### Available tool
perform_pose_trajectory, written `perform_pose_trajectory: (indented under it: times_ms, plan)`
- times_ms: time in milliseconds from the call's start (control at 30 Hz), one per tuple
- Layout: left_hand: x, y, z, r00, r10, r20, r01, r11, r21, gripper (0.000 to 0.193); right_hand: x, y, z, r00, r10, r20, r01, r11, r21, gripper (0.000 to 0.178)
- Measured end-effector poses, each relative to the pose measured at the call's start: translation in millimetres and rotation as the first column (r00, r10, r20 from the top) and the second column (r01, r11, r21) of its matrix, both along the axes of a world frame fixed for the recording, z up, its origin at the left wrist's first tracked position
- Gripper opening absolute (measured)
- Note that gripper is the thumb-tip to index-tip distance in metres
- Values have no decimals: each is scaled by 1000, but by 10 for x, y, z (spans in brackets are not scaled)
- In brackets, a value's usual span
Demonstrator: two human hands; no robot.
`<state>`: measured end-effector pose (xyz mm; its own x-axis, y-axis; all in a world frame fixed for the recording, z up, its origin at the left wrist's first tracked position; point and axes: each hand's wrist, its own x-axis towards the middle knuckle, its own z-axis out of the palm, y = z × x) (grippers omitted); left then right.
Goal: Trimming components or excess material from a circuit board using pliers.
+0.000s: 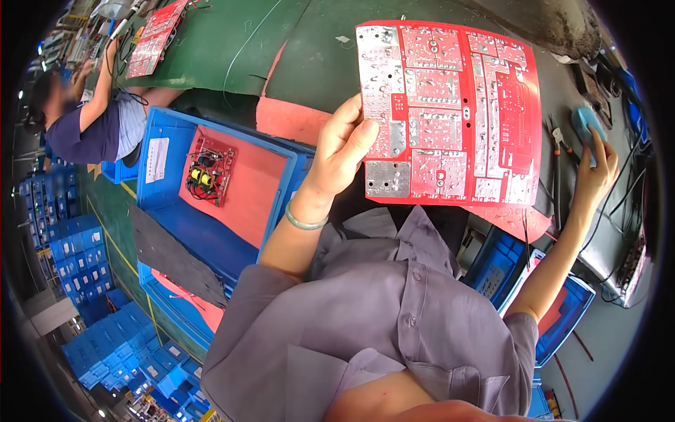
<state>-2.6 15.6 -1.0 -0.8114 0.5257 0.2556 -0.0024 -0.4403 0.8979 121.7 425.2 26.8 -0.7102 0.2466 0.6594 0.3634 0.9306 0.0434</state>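
Observation:
My left hand [342, 150] grips the left edge of a large red circuit board [450, 112], held up with its silver solder side facing me. A pale green bangle sits on that wrist. My right hand [596, 172] reaches out to the right and rests on a light blue sponge-like pad [585, 123] on the workbench. A pair of cutters [559, 141] lies just left of that pad.
A blue crate [169, 211] at my left holds a small red board with yellow coils [209, 171] on a pink sheet. Another person [95, 119] sits at the far left by a second red board [156, 36]. More blue crates [562, 309] sit at my right; green mat [232, 35] covers the bench.

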Motion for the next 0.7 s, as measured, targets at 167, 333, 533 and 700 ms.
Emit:
perform_pose_trajectory:
  times_ms: [167,333,533,700]
  plan:
    - [2,4,12,998,-44,55,42,999,32,40,-4,-102,69,981,-171,88,142,951,274,45]
    - [-6,-8,8,997,-41,63,39,999,34,40,160,-626,221,902,259,345,-117,917,-382,50]
    - [-35,3,1,997,-63,38,61,997,39,40,400,-518,261,837,255,484,-90,937,-338,56]
    - [-29,7,-1,997,-65,41,62,995,74,42,467,-667,249,826,258,502,-93,939,-331,54]
